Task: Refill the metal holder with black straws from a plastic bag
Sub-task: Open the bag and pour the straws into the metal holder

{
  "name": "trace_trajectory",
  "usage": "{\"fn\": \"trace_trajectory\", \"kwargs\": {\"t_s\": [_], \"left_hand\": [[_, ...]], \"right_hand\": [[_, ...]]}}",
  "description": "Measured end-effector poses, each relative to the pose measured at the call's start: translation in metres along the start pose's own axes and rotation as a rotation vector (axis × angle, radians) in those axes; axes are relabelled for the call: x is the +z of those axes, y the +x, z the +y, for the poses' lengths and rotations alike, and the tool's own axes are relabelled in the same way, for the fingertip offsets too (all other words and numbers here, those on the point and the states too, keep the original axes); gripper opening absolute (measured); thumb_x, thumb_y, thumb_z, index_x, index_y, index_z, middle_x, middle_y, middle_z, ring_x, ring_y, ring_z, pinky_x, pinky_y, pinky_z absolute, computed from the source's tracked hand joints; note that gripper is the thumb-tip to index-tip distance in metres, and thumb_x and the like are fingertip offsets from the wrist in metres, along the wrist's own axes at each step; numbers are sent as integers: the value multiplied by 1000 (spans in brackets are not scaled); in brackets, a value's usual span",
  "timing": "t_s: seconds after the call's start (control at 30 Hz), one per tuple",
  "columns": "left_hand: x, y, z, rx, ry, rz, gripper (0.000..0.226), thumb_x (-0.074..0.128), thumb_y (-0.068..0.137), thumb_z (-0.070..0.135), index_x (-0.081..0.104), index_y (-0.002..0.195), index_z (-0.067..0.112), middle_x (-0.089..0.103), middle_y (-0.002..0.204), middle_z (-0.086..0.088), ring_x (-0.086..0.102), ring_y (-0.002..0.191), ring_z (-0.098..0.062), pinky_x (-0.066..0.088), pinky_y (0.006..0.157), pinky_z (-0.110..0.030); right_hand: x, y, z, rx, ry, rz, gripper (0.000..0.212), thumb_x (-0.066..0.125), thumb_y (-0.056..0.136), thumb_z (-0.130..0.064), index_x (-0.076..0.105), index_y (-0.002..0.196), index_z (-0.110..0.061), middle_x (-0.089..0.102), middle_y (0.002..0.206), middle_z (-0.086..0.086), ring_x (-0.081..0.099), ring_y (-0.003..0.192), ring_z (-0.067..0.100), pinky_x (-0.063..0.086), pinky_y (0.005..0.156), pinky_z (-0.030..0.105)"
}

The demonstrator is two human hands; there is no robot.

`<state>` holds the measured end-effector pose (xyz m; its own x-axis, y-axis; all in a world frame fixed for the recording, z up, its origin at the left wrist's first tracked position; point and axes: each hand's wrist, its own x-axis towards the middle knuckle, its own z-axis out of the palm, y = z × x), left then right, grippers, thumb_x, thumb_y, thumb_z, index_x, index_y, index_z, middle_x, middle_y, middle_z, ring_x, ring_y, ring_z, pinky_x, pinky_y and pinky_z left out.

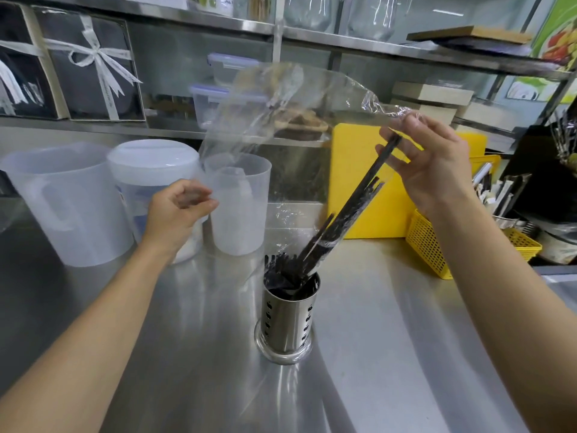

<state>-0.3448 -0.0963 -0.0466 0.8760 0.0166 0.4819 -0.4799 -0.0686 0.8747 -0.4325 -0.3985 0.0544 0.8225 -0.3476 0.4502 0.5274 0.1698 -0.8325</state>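
Head cam: right hand (434, 160) pinches straws (349, 210) through the bag (281, 107) above the holder (288, 310) (left hand (181, 207) pinching plastic), so I'd tilt steeper.

jugs (93, 201) crowd left, basket (437, 245) right, front counter (390, 354) free

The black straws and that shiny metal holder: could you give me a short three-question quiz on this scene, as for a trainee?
1. True or false: the perforated metal holder lies on its side.
2. Which hand pinches the black straws through the clear plastic bag?
3. The left hand grips: A) bag, B) yellow basket, C) translucent plastic jug.

Key: 1 false, upright; 2 right hand; 3 A.
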Motion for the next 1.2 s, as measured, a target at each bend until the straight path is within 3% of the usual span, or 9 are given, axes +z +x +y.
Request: {"fn": "trace_trajectory", "kwargs": {"t_s": [0.13,0.43,0.57,0.67,0.73,0.8,0.93,1.2], "left_hand": [[-3,0,-7,-2,29,35,30,67,74,-7,57,69,21,64,56,28,58,58,12,45,62,-3],[-3,1,-12,-50,-56,43,27,65,75,-7,58,69,18,64,53,24,58,55,9,45,61,-5],[-6,3,-15,-73,-78,49,23,65,77,-3,59,70,18,66,55,20,59,55,6,49,62,-9],[-6,4,-16,-91,-96,81,21,65,78,0,59,69,18,66,54,20,59,54,5,49,61,-12],[-6,4,-16,-99,-97,104,21,66,78,1,59,69,19,66,53,19,59,53,3,49,63,-16],[-6,5,-14,-103,-99,105,20,66,78,1,59,69,18,66,52,19,58,52,3,49,62,-16],[-5,5,-3,-88,-95,94,21,65,79,0,59,69,17,66,52,19,58,50,3,49,57,-11],[-8,5,25,-38,-88,45,20,62,81,1,60,71,18,66,53,18,59,52,2,50,60,-14]], "right_hand": [[9,-1,-1,-5,-19,-37,6,61,85,-10,65,88,-12,62,99,12,67,91,24,51,90,45],[13,4,6,5,-26,-39,11,60,86,-14,63,95,-12,67,94,8,67,95,26,51,88,44],[7,5,13,12,-101,-84,25,64,82,-27,61,104,-15,68,97,3,65,97,23,50,85,41],[2,-2,23,85,-186,-155,58,80,56,-46,61,104,-21,69,100,0,65,100,22,54,80,36],[-2,-7,34,128,-210,-152,70,83,43,-49,62,104,-19,71,98,1,67,97,21,55,75,34],[-6,-11,44,155,-224,-117,66,84,42,-45,65,99,-17,73,89,0,69,90,22,54,74,35],[-10,-15,52,124,-272,-42,10,69,76,-13,68,86,-13,74,73,-2,69,77,19,52,77,39],[-7,-9,36,35,-225,19,9,61,84,-7,68,80,-13,72,68,-1,68,71,18,54,64,30]]}}
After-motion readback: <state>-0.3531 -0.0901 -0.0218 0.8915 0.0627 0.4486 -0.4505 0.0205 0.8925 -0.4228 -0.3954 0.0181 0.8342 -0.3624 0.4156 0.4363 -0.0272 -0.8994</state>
